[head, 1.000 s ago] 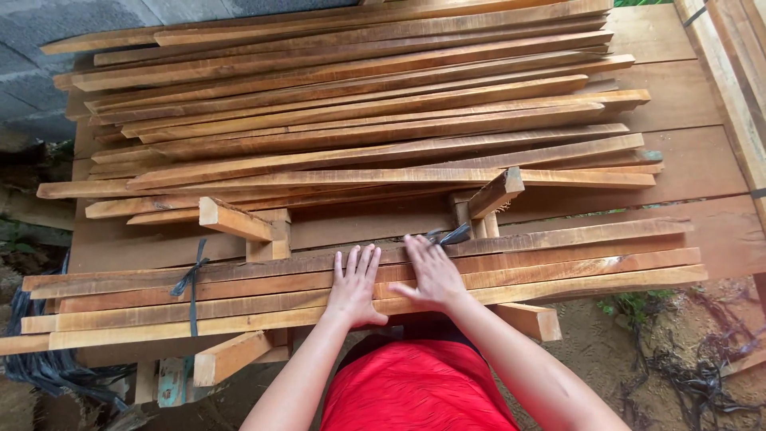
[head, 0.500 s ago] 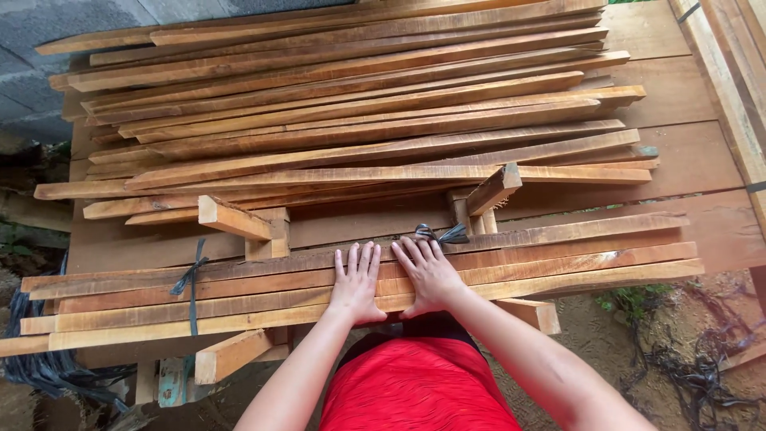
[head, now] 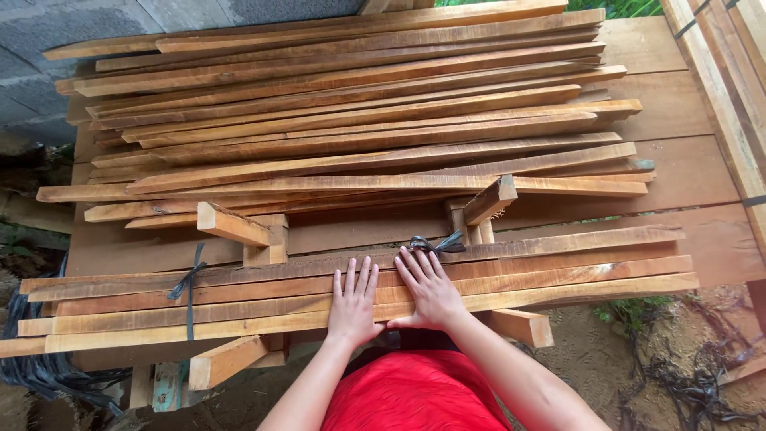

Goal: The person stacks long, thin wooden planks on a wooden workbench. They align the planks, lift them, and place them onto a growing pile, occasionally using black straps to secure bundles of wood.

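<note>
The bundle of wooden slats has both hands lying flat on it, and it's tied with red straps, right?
Not quite. The head view shows the straps are black, not red. Both the left hand and right hand do lie flat on the bundle of slats.

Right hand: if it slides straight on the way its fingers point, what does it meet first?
Probably the black strap knot at the far edge of the bundled slats, just past the right hand; depth is unclear.

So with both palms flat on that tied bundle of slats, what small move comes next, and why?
Probably curl the hands, left hand and right hand, around the bundle of slats to grip it: both lie open on top, grasping nothing, beside the black tie.
</note>
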